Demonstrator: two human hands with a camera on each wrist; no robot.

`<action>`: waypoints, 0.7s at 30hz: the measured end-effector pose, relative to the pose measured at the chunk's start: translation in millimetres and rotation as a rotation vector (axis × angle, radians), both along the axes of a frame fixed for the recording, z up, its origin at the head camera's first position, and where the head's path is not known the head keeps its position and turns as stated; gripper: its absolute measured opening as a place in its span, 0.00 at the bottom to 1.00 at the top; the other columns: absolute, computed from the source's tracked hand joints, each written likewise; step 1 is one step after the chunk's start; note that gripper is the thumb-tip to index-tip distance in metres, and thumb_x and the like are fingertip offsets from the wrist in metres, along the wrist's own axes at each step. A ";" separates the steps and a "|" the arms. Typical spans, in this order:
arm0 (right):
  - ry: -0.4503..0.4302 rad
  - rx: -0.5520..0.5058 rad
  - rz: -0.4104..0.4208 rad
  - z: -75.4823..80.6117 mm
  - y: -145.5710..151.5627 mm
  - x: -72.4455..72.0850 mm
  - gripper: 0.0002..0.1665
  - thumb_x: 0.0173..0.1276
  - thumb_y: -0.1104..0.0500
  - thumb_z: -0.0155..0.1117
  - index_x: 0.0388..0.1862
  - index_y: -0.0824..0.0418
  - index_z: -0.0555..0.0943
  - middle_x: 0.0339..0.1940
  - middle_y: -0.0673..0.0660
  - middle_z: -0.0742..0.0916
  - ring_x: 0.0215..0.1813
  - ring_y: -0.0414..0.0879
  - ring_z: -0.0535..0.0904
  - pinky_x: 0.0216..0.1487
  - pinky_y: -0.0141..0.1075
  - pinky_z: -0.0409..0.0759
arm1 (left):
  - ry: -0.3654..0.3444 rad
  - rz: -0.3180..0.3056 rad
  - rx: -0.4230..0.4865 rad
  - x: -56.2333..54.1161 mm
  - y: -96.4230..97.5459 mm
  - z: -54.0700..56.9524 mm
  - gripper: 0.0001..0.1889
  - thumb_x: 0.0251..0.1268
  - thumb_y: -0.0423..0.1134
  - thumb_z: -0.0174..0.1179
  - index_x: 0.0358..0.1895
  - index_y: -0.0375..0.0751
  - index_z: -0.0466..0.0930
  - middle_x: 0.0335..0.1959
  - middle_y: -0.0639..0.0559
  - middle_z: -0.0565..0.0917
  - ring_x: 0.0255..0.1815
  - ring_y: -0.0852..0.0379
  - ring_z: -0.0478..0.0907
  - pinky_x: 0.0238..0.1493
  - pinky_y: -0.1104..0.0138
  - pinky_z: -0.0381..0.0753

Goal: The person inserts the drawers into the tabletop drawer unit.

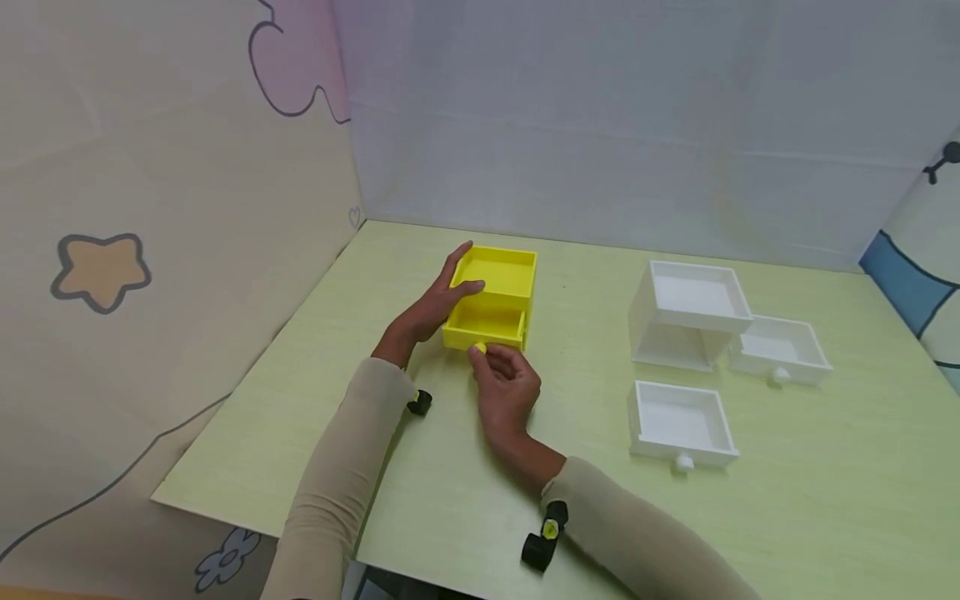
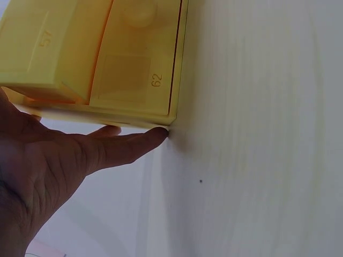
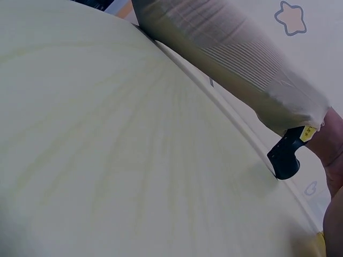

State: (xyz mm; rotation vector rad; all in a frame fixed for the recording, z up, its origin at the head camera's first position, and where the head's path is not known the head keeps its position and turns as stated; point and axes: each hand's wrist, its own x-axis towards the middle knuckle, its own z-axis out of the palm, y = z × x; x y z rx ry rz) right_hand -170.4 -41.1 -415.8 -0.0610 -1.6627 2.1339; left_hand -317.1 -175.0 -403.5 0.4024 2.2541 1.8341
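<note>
Head view shows the right hand [image 1: 510, 392] pinching the knob [image 1: 481, 348] of a part-open drawer [image 1: 489, 318] in the yellow box [image 1: 498, 271] on the table [image 1: 581, 333], the left hand [image 1: 429, 313] bracing the box with fingers outstretched; drawer-sliding seems in hand, calling for level movement.

"Table [image 1: 585, 442], left part?"

"My feed lists: cabinet [image 1: 501, 268]; upper drawer [image 1: 501, 337], out at its front; left hand [image 1: 429, 312], along the cabinet's left side; right hand [image 1: 512, 387], before the drawer, at its knob [image 1: 481, 347]."

"Right part?"

"I log: case [image 1: 701, 290], well right of the cabinet; near drawer [image 1: 684, 421], before the case; side drawer [image 1: 783, 344], just right of the case."

"Behind?"

"Backdrop [image 1: 600, 125], beyond the table's far edge."
</note>
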 end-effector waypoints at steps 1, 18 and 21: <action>-0.001 -0.003 0.003 0.4 -0.2 0.0 0.14 0.59 0.70 0.73 0.40 0.80 0.82 0.33 0.73 0.87 0.34 0.70 0.84 0.32 0.28 0.83 | -0.001 0.002 0.000 0.8 -0.1 0.2 0.39 0.71 0.53 0.56 0.77 0.77 0.43 0.78 0.54 0.49 0.72 0.48 0.58 0.74 0.49 0.54; -0.039 0.038 -0.029 -0.1 -2.1 -9.1 0.15 0.61 0.68 0.73 0.42 0.78 0.82 0.35 0.71 0.87 0.35 0.64 0.86 0.34 0.27 0.82 | -0.008 0.010 -0.023 3.9 -0.3 2.3 0.39 0.70 0.55 0.56 0.77 0.78 0.42 0.80 0.58 0.43 0.76 0.49 0.51 0.75 0.46 0.49; -0.044 0.054 -0.044 -12.5 -2.1 -18.2 0.16 0.62 0.66 0.73 0.43 0.77 0.82 0.36 0.70 0.88 0.35 0.60 0.86 0.34 0.27 0.82 | 0.000 0.005 -0.021 3.0 0.2 1.0 0.39 0.71 0.55 0.56 0.77 0.77 0.41 0.80 0.59 0.43 0.76 0.50 0.51 0.75 0.45 0.49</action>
